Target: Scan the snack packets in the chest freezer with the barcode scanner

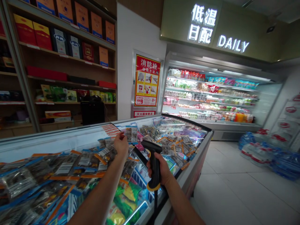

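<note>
My right hand (161,170) is wrapped round the grip of a black barcode scanner (154,167) with yellow trim. The scanner's head points forward and left over the chest freezer (199,150), and its cable hangs down. My left hand (121,143) reaches over the freezer with its fingers drawn together; what they pinch, if anything, I cannot make out. Close by its fingertips are a clear packet (131,134) and a red-and-white striped label (110,130) on the freezer's inner wall. Many similar packets (65,164) with blue and orange edges lie below my left arm.
Green and yellow bags (126,195) sit in a basket at the freezer's near side. Shelves with boxes (82,48) stand at back left, a lit display fridge (211,93) at back right. Water bottles (260,148) stand on the tiled floor (225,187) at right.
</note>
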